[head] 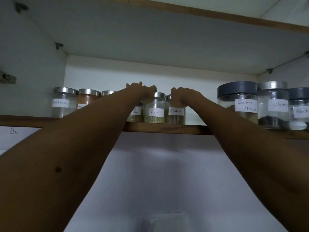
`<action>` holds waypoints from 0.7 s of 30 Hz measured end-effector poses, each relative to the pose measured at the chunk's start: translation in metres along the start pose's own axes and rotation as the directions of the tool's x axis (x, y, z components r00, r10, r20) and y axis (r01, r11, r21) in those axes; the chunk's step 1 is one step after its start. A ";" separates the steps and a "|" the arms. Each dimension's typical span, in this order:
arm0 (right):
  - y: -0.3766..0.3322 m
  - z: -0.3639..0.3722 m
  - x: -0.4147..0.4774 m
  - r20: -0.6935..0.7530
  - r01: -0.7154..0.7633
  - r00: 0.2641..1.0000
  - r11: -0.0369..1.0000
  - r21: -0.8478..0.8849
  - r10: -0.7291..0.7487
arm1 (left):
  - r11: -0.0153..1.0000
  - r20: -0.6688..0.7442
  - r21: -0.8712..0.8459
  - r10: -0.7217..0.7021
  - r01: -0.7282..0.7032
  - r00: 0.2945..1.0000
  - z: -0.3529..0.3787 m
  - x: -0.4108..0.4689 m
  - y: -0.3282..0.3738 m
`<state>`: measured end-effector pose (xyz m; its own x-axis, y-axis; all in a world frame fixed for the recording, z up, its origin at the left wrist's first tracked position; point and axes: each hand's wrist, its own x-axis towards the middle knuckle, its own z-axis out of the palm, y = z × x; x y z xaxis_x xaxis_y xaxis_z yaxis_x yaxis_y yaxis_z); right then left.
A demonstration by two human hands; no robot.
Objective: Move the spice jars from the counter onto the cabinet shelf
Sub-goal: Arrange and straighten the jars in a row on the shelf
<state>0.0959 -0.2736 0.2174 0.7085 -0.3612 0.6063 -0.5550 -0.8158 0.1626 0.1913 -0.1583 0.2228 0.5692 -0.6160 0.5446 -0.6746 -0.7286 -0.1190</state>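
Both my arms reach up to the cabinet shelf. My left hand curls over the top of a glass jar whose label is half hidden by my wrist. Beside it stands the jar labelled Fennel, with a steel lid. My right hand grips the lid end of the Cinnamon jar, which stands on the shelf. To the left stand a Black Pepper jar, an orange powder jar and one more jar mostly hidden behind my left arm.
Larger jars stand at the shelf's right end: Garam Masala with a dark lid, Cloves, and one reading Black. The cabinet's left wall carries a hinge. Shelf room shows between the Cinnamon and Garam Masala jars.
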 end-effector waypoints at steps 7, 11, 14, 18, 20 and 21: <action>0.007 0.016 0.015 0.023 -0.019 1.000 0.998 0.061 0.018 | 0.994 0.020 0.098 -0.048 0.046 0.999 0.009 0.003 0.001; 0.010 0.019 0.018 0.053 -0.015 0.999 0.994 0.113 0.009 | 0.987 0.058 0.146 -0.081 0.072 0.995 0.021 0.014 0.001; 0.013 0.023 0.023 0.084 -0.008 0.996 0.990 0.138 -0.004 | 0.971 0.063 0.233 -0.070 0.053 0.996 0.023 0.014 0.004; 0.017 0.025 0.026 0.102 0.006 0.995 0.987 0.162 -0.023 | 0.958 0.068 0.288 -0.033 0.012 0.997 0.018 0.005 0.009; 0.019 0.027 0.025 0.103 0.015 0.994 0.982 0.191 -0.035 | 0.967 0.063 0.256 -0.030 0.013 0.998 0.020 0.003 0.009; 0.019 0.029 0.025 0.093 0.015 0.995 0.981 0.191 -0.034 | 0.973 0.059 0.230 -0.024 0.010 0.998 0.022 0.004 0.008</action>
<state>0.1156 -0.3113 0.2125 0.7643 -0.3741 0.5252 -0.4505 -0.8926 0.0198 0.1986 -0.1729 0.2053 0.6122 -0.6146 0.4976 -0.5428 -0.7842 -0.3008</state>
